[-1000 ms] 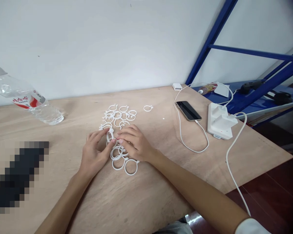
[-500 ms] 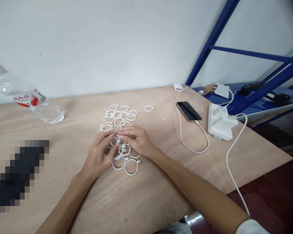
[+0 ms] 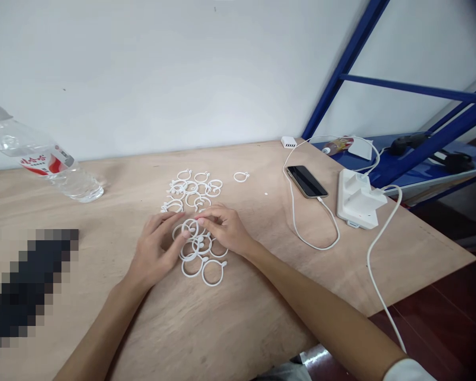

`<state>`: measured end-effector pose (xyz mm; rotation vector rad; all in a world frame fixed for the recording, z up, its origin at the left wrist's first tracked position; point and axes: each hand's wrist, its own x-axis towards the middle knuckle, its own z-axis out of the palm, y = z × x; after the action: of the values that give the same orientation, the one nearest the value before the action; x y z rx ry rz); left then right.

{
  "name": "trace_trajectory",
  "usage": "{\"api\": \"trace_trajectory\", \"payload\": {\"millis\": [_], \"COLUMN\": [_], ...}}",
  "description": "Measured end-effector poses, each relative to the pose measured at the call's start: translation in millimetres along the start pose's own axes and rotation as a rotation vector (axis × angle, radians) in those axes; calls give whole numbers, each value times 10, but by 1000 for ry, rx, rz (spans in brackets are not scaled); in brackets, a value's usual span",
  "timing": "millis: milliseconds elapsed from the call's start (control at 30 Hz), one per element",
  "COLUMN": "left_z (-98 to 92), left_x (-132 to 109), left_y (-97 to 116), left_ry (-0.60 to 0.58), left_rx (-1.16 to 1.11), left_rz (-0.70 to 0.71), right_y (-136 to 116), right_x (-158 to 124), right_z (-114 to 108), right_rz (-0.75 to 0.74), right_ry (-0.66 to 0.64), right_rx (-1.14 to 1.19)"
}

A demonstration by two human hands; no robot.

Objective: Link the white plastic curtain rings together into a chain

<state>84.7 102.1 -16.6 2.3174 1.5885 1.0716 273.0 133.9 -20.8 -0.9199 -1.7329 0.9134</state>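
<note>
Several white plastic rings with small knobs, which look like curtain rings, lie in a loose cluster on the wooden table. My right hand (image 3: 224, 227) pinches one white ring (image 3: 190, 220) by its right edge between thumb and fingers, over the near part of the cluster. My left hand (image 3: 156, 248) is on the left side of that ring, its thumb and fingers spread apart, the thumb tip close to the ring's lower part. Below both hands lie more rings, among them a ring (image 3: 213, 286) nearest to me. One separate ring (image 3: 241, 181) lies farther back on the right.
A clear water bottle (image 3: 77, 182) stands at the left back. On the right lie a phone (image 3: 307, 181) with a white cable and a white power strip (image 3: 359, 211) with plugs. A blue metal frame (image 3: 343, 69) rises behind the right edge. A blurred dark patch covers the left front.
My left hand has drawn slightly left and its fingers have spread from the pinch. The ring at my right fingers now shows as a full loop between the hands.
</note>
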Motion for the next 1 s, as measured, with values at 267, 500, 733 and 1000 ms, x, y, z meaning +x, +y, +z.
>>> {"api": "trace_trajectory", "payload": {"millis": [267,500,733,1000], "left_z": [36,7,-42,-51], "left_x": [23,48,99,89], "left_y": [-120,-61,-61,-62], "left_ry": [-146,-89,74,115], "left_rx": [289,267,112,110], "left_rz": [-238,-296,-379,-422], "right_y": [-18,-71,-52,-45], "right_x": [-2,5,-1,4], "right_z": [6,-3,10,13], "right_rz": [-61,10,4,0], "right_ry": [-36,-21,-23,-21], "right_rx": [-42,-30,-22,-22]}}
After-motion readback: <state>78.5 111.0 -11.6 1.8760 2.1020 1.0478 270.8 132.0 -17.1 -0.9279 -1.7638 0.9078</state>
